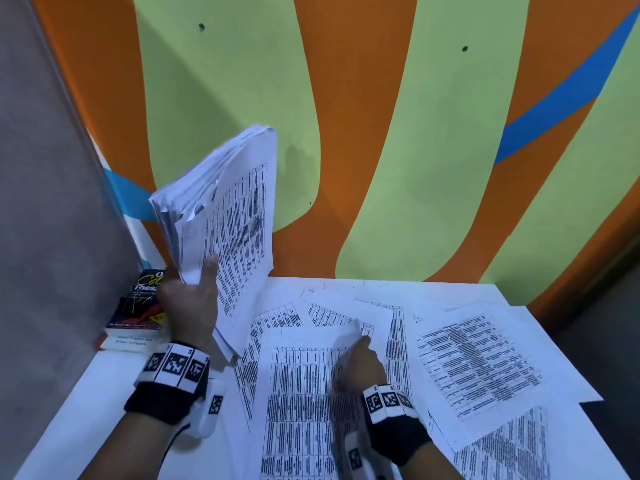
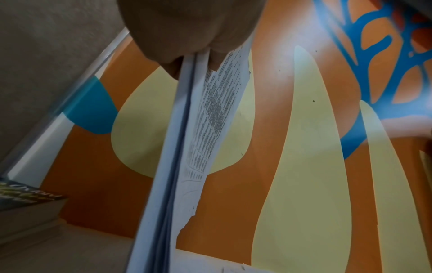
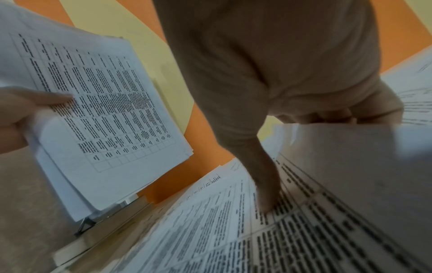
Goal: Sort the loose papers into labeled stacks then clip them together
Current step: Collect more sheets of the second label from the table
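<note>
My left hand (image 1: 195, 299) grips a thick stack of printed papers (image 1: 235, 209) by its lower edge and holds it upright above the table's left side. In the left wrist view the stack (image 2: 177, 147) runs edge-on from the left hand (image 2: 187, 27). My right hand (image 1: 363, 351) is low over the table's middle and pinches the lifted far-right corner of a printed sheet (image 1: 301, 393). In the right wrist view the thumb (image 3: 266, 194) presses on the sheet (image 3: 233, 236) and the curled fingers (image 3: 327, 116) hold the raised corner (image 3: 350, 147). The held stack (image 3: 100, 110) is at the left.
Several loose printed sheets (image 1: 478, 362) lie overlapping across the white table (image 1: 104, 393), mostly at the centre and right. Two books (image 1: 138, 306) are stacked at the back left against a grey partition (image 1: 52, 202). An orange and green wall (image 1: 381, 133) stands right behind the table.
</note>
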A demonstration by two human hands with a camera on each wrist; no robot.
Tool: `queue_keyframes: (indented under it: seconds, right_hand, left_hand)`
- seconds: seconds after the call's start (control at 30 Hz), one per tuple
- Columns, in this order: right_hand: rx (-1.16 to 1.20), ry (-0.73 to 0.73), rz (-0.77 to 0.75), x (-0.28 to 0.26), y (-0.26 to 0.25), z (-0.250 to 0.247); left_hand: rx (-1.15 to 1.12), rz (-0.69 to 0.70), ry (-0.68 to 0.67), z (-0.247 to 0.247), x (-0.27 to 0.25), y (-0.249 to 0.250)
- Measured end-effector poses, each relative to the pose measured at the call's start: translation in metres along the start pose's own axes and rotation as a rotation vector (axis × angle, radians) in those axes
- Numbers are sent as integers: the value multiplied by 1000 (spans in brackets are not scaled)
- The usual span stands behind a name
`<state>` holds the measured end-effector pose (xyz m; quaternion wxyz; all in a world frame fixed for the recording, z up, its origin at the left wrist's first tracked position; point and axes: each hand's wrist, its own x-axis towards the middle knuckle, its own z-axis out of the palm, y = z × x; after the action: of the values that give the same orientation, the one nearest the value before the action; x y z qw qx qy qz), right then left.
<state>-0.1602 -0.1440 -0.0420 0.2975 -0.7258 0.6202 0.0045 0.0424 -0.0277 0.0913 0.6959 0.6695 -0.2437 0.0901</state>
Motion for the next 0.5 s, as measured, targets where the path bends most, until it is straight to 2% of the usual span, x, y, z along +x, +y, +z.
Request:
queue_keyframes:
  seconds: [0.13,0.3,0.4,0.5]
  right_hand:
    - [86,57,-218,-4,-6,-31]
    - [317,125,-384,7,-34,-75]
    - [210,116,-350,20,-59,-60]
    - [47,-42,-219,18,-71,-23]
  left_hand:
    - [11,33,-5,-6,9,6]
    - [-23,70,-2,-19,26,3]
    - [-68,96,13,-23,33,0]
    - [-104,86,5,-23,36,4]
